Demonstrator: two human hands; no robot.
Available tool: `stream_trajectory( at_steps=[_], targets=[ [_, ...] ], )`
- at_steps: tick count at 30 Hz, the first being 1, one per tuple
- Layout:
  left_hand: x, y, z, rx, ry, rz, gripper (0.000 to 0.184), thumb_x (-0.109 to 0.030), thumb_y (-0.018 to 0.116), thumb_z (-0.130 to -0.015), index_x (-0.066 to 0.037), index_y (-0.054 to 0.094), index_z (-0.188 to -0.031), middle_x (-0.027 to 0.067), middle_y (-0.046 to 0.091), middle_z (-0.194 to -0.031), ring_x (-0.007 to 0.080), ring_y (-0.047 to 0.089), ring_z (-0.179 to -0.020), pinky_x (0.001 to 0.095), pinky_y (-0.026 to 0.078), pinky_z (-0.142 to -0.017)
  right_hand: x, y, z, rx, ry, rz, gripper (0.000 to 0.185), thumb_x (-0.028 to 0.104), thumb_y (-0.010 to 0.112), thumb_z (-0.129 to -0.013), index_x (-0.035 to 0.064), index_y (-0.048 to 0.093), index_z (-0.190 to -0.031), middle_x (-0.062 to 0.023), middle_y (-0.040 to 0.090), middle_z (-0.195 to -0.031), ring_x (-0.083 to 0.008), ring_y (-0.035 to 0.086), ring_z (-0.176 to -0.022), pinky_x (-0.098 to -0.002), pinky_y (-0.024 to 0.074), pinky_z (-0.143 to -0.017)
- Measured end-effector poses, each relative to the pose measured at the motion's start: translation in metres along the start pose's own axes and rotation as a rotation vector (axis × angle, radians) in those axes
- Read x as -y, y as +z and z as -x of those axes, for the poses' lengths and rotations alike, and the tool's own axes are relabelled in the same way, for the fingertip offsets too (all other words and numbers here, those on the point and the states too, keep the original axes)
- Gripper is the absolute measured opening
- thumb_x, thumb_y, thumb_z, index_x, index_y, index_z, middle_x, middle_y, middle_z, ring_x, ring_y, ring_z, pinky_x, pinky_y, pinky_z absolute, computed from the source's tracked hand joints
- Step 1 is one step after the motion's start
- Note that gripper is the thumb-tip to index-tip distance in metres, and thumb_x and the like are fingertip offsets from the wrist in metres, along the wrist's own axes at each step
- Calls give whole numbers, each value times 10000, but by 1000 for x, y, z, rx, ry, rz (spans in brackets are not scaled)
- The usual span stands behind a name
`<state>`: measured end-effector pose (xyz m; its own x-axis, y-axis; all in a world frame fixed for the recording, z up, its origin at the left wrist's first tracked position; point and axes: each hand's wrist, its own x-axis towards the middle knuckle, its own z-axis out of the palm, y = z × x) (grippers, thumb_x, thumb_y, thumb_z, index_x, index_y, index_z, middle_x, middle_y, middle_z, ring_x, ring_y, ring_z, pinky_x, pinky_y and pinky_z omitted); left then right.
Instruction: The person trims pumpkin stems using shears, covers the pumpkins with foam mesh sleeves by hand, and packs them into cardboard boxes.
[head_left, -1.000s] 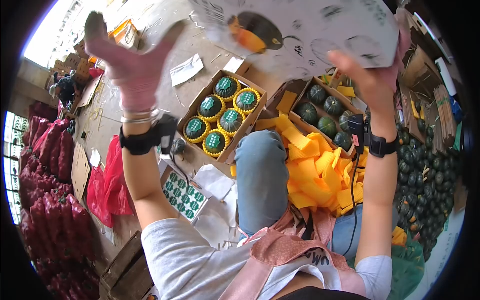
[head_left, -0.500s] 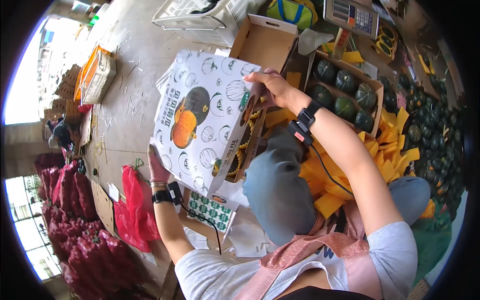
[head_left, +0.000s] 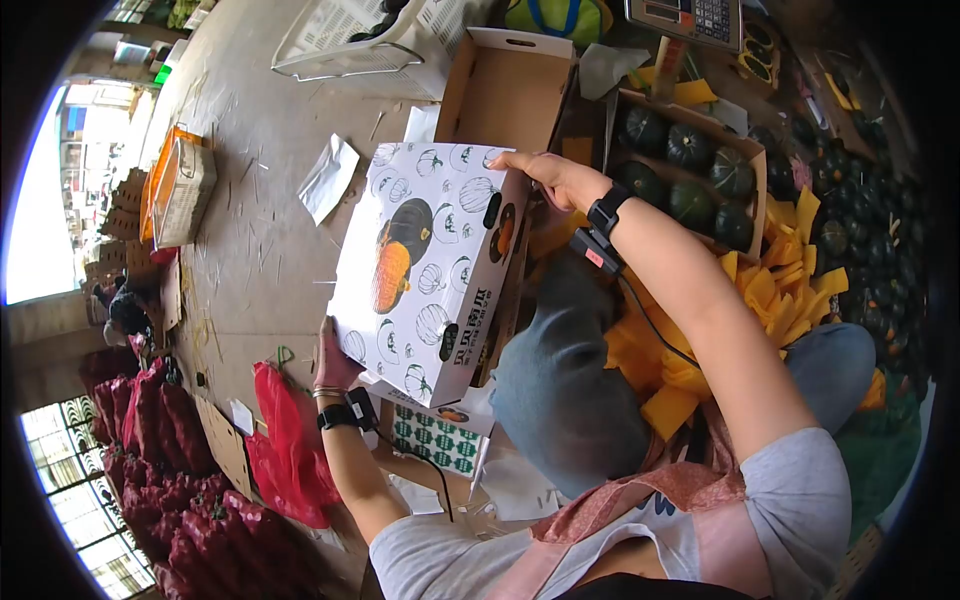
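Observation:
A white cardboard box lid (head_left: 440,300), printed with pumpkin drawings and a dark green and orange pumpkin picture, lies over a box in front of me. Only a narrow brown strip of the box beneath shows along the lid's right side. My left hand (head_left: 337,358) grips the lid's lower left edge, its fingers partly hidden. At the upper right corner, my right hand (head_left: 555,182) holds the lid with the thumb on top and the other fingers down the side. Beside my right forearm stands an open carton of dark green pumpkins (head_left: 690,150).
An open brown carton (head_left: 505,95) and a white plastic crate (head_left: 370,45) stand beyond the lid. Yellow paper strips (head_left: 770,300) and many green pumpkins (head_left: 860,230) lie at right. Red mesh sacks (head_left: 170,480) fill the lower left. A scale (head_left: 690,20) is at top right.
Both hands have lowered and levelled the lid over the box, hiding the yellow-lined interior that showed before. A white sheet on the floor behind it is now more exposed.

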<state>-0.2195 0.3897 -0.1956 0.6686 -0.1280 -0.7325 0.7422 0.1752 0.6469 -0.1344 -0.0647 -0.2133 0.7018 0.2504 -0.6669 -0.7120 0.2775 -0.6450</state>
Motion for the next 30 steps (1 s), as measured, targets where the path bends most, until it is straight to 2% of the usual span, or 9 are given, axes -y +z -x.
stream_trajectory(
  at_steps=[2,4,5,7,9,14,21,28,30],
  targets=[
    [-1,-10,0,-114,-120,-56,754,-632,350,-852,-102,337,-1388,87,469,-1333,272,459,-1205,487,383,-978,-1,0,8,-1,-6,-35,609,348,741,-666,51,534,-1155,-127,541,-1144,-234,555,-1013,-465,518,-775],
    [1,-11,-5,74,-96,65,726,-607,355,-862,-100,347,-1383,87,465,-1338,267,455,-1213,487,384,-977,-7,-5,5,1,-36,-87,550,306,743,-657,58,546,-1107,-121,560,-1086,-242,571,-980,-528,535,-723],
    [2,-9,-7,172,-86,124,712,-594,358,-868,-99,352,-1380,88,463,-1340,265,453,-1217,486,385,-977,-11,-8,8,49,-73,-116,538,303,742,-653,59,556,-1094,-114,559,-1094,-241,586,-948,-498,549,-722],
    [4,6,-2,165,-26,167,644,-534,358,-889,-95,379,-1359,71,479,-1318,246,456,-1216,465,383,-986,-24,-14,-5,29,-112,-123,647,340,765,-611,64,522,-1144,-146,514,-1162,-290,512,-1055,-535,485,-759],
    [6,16,5,154,25,197,577,-479,366,-902,-89,426,-1323,49,506,-1284,228,474,-1196,427,390,-989,-36,-13,-22,-83,-89,-154,597,356,776,-594,61,551,-1062,-126,568,-1018,-263,566,-940,-502,504,-736],
    [26,1,-1,91,162,225,583,-475,401,-888,-107,417,-1340,44,479,-1326,240,468,-1202,414,367,-1011,-34,-13,-21,47,-65,-165,521,355,757,-631,77,577,-1033,-82,595,-970,-192,585,-893,-416,530,-650],
    [38,23,5,20,296,286,617,-478,429,-870,-84,408,-1344,60,482,-1323,251,461,-1198,405,356,-1013,-39,-5,-12,83,-93,-275,376,288,743,-685,39,611,-933,-61,608,-902,-150,591,-811,-309,509,-675],
    [54,25,-1,-5,326,375,716,-527,443,-833,-84,353,-1389,98,433,-1373,308,463,-1199,446,369,-1005,-48,0,-21,91,-186,-186,611,457,704,-692,32,553,-1105,-122,584,-987,-207,614,-869,-430,554,-643],
    [50,52,5,-37,342,372,713,-518,447,-824,-81,364,-1381,100,439,-1365,306,448,-1210,448,360,-1011,-48,-2,-21,53,-153,-185,624,436,730,-656,15,564,-1085,-136,587,-997,-230,609,-885,-428,544,-683]
  ],
)
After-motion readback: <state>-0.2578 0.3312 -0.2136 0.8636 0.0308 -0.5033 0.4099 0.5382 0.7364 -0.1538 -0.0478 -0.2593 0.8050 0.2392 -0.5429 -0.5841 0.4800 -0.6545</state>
